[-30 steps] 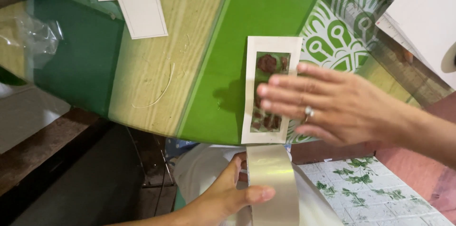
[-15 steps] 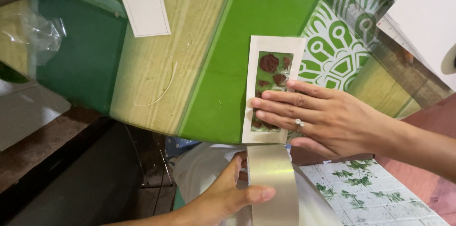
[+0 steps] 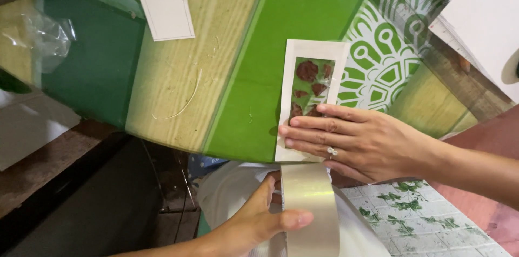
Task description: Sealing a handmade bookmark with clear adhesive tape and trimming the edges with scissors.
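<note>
Tape roll [image 3: 309, 208], one, wide and silvery-clear, lowest in view, its bottom cut off by the frame edge; the left hand [image 3: 254, 224] grasps it, thumb across its face, fingers hidden behind, at the near edge of the table. Lap beneath, pale cloth [image 3: 227, 192], partly hidden by hand and roll. Card [image 3: 308, 97], one, a narrow cream frame with a clear window showing several dark red pressed petals, exact count unclear; it lies flat on the green band of the tablecloth [image 3: 303, 14], its lower end at the table edge. The right hand [image 3: 362, 141], open and flat, ring on one finger, presses fingers across the card's lower part, covering that end; it clasps nothing. Leaf-patterned tile sheet [image 3: 427, 219], one, lower right, cut off. Tablecloth striped green and straw, white medallion print to the right. Farther off: blank white cards [image 3: 162, 3], at least two, cropped at top; crumpled clear wrap [image 3: 43, 41]; a white sheet [image 3: 481, 19] at upper right. Dark floor [image 3: 81, 214] at left.
</note>
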